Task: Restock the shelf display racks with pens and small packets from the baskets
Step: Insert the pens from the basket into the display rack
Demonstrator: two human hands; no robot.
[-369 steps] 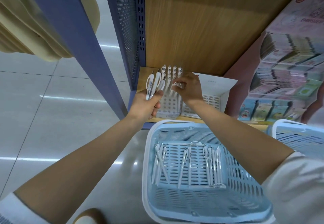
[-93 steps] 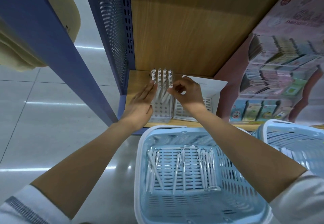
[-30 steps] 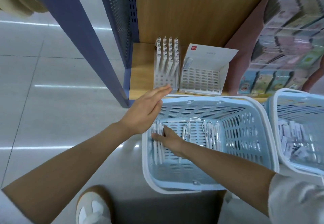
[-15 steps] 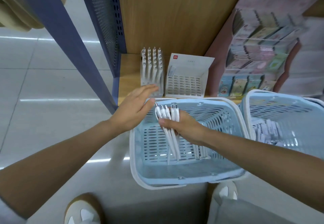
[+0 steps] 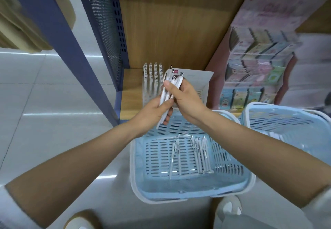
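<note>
**A:** From the head camera, who has the pens?

**B:** Both hands. The left hand (image 5: 152,115) has its fingers curled round the lower barrels of the bundle of pens (image 5: 167,87). The right hand (image 5: 186,99) pinches the same bundle higher up, thumb across the front just under the clips. Neither hand is slack.

**A:** Where does that put the bundle?

**B:** Roughly upright between the two grips. The tips poke out below the left fingers and the clicker ends fan out above the right thumb. Beyond the right fingertips stands the white rack (image 5: 198,80), partly hidden by that hand. Just left of the fingertips is the full rack (image 5: 152,80). Both sit on the shelf board (image 5: 129,92). Below the wrists, the near basket (image 5: 138,167) holds the loose pens (image 5: 199,154).

**A:** How will they handle?

**B:** Light and stiff, I'd judge. But smooth plastic barrels slide against each other, so a handful wants to splay or slip. It is best held round the middle of the barrels by one hand while the other draws a single pen by its clip end, tip pointing down toward a slot.

**A:** Any risk?

**B:** If the left fingers loosen too much, the outer pens could drop into the basket. The far basket (image 5: 286,115) beside the right forearm sits untouched, its contents too blurred to name
</note>
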